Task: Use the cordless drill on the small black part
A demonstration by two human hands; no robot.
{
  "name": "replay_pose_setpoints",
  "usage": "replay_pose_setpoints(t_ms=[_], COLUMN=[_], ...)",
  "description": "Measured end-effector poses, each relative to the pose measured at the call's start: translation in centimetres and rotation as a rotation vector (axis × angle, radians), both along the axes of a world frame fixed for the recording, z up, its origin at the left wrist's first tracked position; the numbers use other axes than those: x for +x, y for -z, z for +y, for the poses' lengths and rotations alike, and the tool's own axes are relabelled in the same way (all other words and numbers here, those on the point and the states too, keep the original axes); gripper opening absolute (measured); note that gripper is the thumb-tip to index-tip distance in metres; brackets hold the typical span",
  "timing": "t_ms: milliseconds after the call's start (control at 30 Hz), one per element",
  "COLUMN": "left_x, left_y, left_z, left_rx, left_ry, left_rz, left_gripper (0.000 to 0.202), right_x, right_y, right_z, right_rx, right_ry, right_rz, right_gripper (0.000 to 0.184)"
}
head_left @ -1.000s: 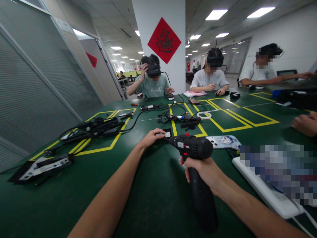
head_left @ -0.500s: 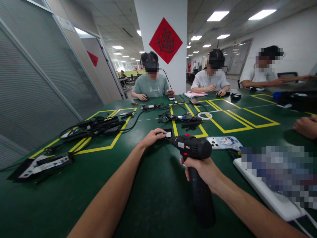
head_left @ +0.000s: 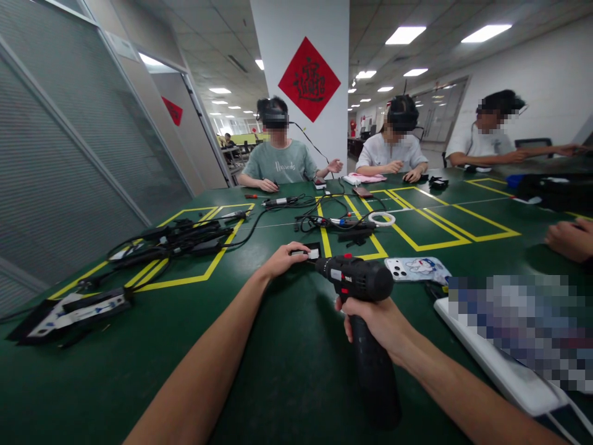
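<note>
From the head view, we look forward and down over a green counter (head_left: 287, 395) marked with yellow tape (head_left: 194, 280). Our right grip (head_left: 373, 315) is clenched around the handle of a black cordless drill (head_left: 354, 277), which we hold upright above the near part of the counter, its nose aimed forward and to the left. The nose ends just beside a small black piece (head_left: 317, 246) with a white part (head_left: 314, 254) on it; we cannot tell whether the bit touches either. Our left grip (head_left: 285, 259) reaches in from the left with its fingers on that black piece; we cannot tell whether it is grasping it or only steadying it.

To the right of the drill we see a phone (head_left: 417, 269) in a cartoon-printed case, and nearer to us a long white object (head_left: 498, 364), partly under a blurred patch. Beyond our hands lie black cables and a white ring (head_left: 382, 219); on the left, we see a larger black cable tangle (head_left: 185, 238). Across the counter sit a person in a green shirt (head_left: 282, 162) and two people in white tops. Another person's hand (head_left: 572, 240) rests at the right edge.
</note>
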State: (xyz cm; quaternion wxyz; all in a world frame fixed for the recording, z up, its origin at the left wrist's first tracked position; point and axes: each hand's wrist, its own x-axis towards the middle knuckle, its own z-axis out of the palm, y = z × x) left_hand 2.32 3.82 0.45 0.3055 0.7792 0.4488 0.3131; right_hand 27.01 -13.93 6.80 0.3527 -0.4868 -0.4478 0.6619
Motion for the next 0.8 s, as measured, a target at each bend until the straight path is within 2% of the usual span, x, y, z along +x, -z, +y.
replay_pose_setpoints(t_ms=[800], left_x=[0.0], left_y=[-0.1], left_z=[0.0], left_rx=[-0.006], left_ry=[-0.010], left_rz=[0.003], left_gripper=[0.036], right_x=[0.0], right_y=[0.9], right_z=[0.2], right_rx=[0.096], right_ry=[-0.036], right_rz=[-0.077], right_gripper=[0.014])
